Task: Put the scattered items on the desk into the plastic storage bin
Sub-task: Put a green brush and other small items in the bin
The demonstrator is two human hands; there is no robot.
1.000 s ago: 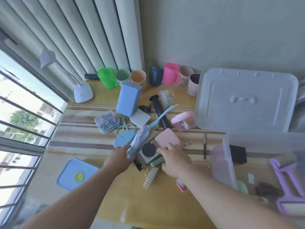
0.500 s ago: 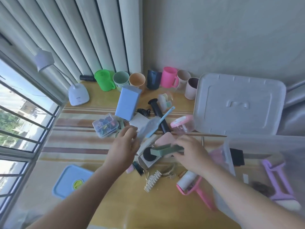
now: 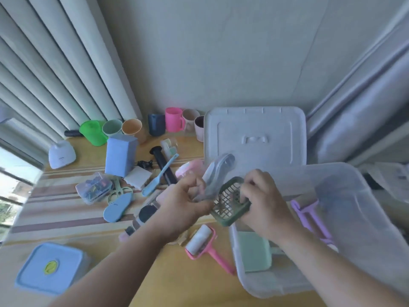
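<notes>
My right hand point(image 3: 263, 200) grips a dark green grid tray point(image 3: 229, 201) by its right edge, held in the air over the near left corner of the clear plastic storage bin point(image 3: 345, 220). My left hand point(image 3: 183, 200) grips a grey plastic-wrapped packet point(image 3: 215, 173) that sticks up beside the tray. Inside the bin lie a purple lint roller point(image 3: 309, 218) and a pale green flat piece point(image 3: 254, 251). More items are scattered on the desk point(image 3: 115, 273) to the left.
The bin's white lid point(image 3: 254, 138) leans behind the bin. On the desk lie a pink lint roller point(image 3: 203, 242), blue box point(image 3: 120, 155), blue lidded container point(image 3: 49, 267), clip box point(image 3: 94, 189), blue brush point(image 3: 159, 176), black cylinder point(image 3: 163, 165) and a row of cups point(image 3: 132, 129). A white lamp base point(image 3: 62, 154) stands at left.
Both hands have lifted off the pile and moved right toward the bin, the right one carrying the green tray and the left one the grey packet. The camera tilted upward.
</notes>
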